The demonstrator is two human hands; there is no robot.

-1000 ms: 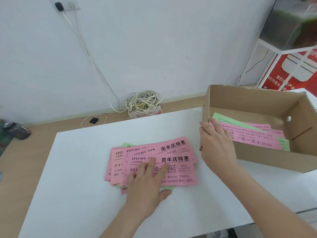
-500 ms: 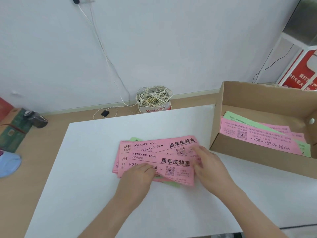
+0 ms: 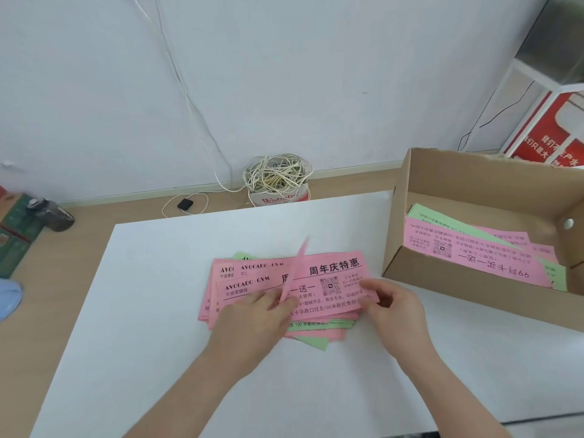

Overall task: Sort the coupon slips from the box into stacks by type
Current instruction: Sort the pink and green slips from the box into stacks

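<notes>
Left hand (image 3: pixel 252 317) seemingly pinching slip (image 3: pixel 296 268), atop pile (image 3: pixel 335 269)

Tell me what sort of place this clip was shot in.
Probably a plain office or back room: a white table near a white wall, a tangle of cables on the floor, a red printed sign, and gym coupon slips beside a cardboard box.

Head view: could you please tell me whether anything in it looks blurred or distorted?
In the head view, the lifted pink slip at the left hand is smeared by motion, while print on the flat pink slip reads sharply; the wide lens skews the cardboard box at the right edge; light is soft, shadows faint.
</notes>
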